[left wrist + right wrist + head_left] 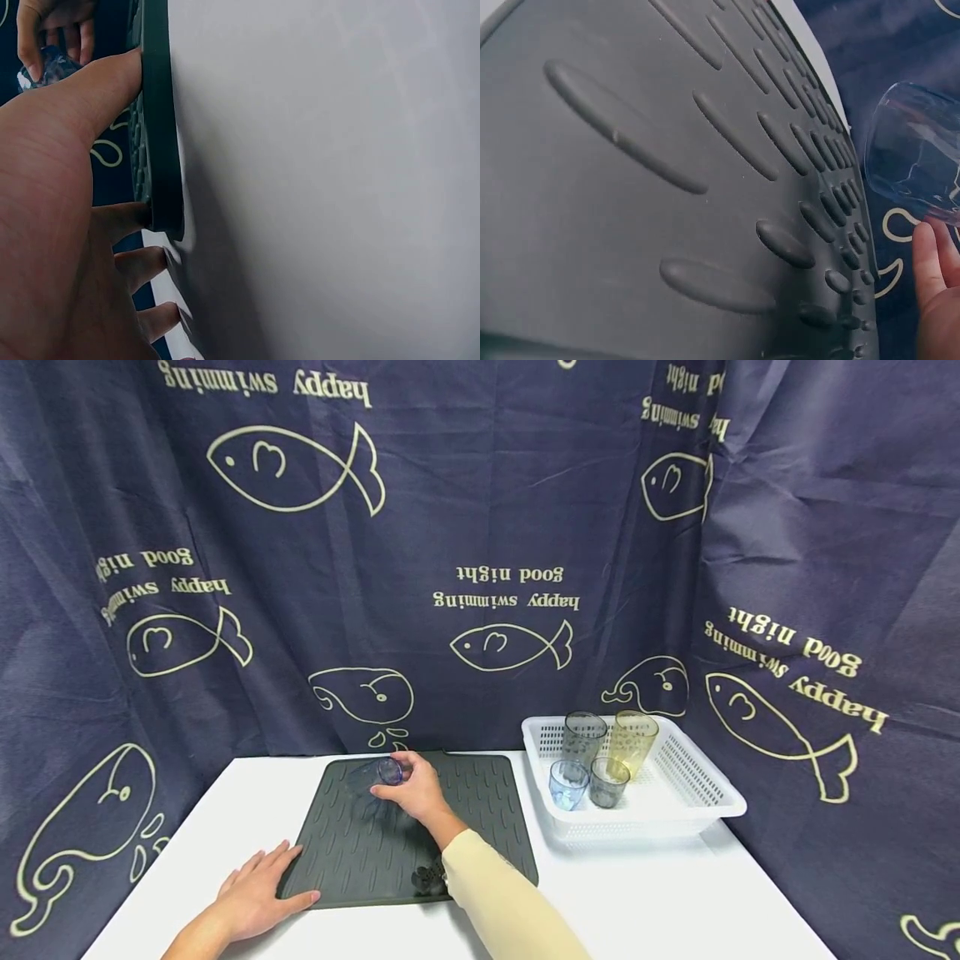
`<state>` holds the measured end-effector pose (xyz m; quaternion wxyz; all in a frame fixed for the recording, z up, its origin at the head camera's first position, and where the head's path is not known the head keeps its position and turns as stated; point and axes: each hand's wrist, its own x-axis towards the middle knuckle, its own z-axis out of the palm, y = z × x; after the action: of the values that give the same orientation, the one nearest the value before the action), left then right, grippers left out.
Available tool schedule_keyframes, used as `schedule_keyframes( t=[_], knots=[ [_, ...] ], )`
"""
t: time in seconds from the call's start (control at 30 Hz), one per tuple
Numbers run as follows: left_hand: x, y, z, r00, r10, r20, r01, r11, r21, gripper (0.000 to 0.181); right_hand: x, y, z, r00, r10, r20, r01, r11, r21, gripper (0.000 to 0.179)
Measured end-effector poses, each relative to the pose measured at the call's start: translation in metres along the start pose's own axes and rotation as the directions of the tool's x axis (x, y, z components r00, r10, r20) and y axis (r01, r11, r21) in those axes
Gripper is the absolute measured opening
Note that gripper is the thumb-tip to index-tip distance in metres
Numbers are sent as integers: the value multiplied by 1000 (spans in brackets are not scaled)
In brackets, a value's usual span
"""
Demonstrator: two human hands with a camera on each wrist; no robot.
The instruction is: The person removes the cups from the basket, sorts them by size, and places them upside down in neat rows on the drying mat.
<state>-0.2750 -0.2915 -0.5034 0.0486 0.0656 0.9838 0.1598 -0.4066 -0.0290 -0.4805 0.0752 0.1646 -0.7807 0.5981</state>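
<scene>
My right hand [420, 795] pinches a clear bluish drinking glass [389, 771] over the far part of a dark grey ribbed mat [360, 860]. In the right wrist view the glass [911, 154] is at the right edge, with fingers [928, 262] against its lower side. My left hand [258, 893] lies at the mat's near left corner, fingers spread. Its thumb [112, 82] reaches the mat's edge [160, 127] in the left wrist view, and other fingertips rest on the white table beside it.
At the right stands a white plastic basket [720, 797]. It holds a tall grey glass [583, 739], a tall yellow glass [634, 739], a small blue glass [567, 787] and a small grey glass [607, 789]. A dark blue printed curtain [480, 527] hangs behind the white table [622, 893].
</scene>
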Motion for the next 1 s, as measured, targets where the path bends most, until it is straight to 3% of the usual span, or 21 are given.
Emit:
schedule_keyframes(
  t=[0.53,0.77,1.0],
  knots=[
    [1,0,-1,1000,1,4,-1,1000,-4,99,10,-1,16,1000,26,-8,-27,997,-77,64],
    [0,3,-3,999,12,-31,-12,1000,5,97,7,-6,24,999,27,17,-25,993,-118,60],
    [-1,2,-2,1000,9,-26,-9,1000,5,96,4,-9,30,999,25,21,-21,988,-154,58]
  ],
)
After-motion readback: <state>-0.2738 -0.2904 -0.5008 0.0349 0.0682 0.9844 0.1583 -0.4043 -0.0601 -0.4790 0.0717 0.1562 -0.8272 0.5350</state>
